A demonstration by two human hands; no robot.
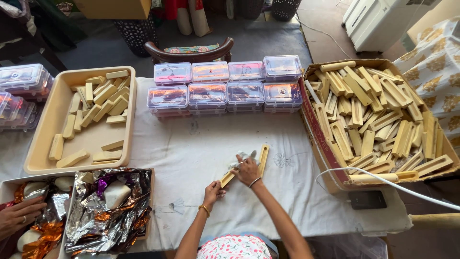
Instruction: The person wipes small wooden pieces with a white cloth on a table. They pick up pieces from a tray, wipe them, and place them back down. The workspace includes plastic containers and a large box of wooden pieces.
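A long slotted wooden piece [258, 158] lies at an angle on the white tablecloth [191, 148] in front of me. My left hand [213, 191] grips its near end. My right hand [247, 170] rests on its middle and presses a small pale cloth [242, 157] against it. Both wrists wear bangles.
A cardboard box [330, 163] full of similar wooden pieces stands at the right, a white cable [383, 181] draped over it. A beige tray [45, 136] of pale blocks sits at the left. Clear lidded boxes [225, 91] line the back. Foil-lined boxes [108, 211] and another person's hand [19, 215] are bottom left.
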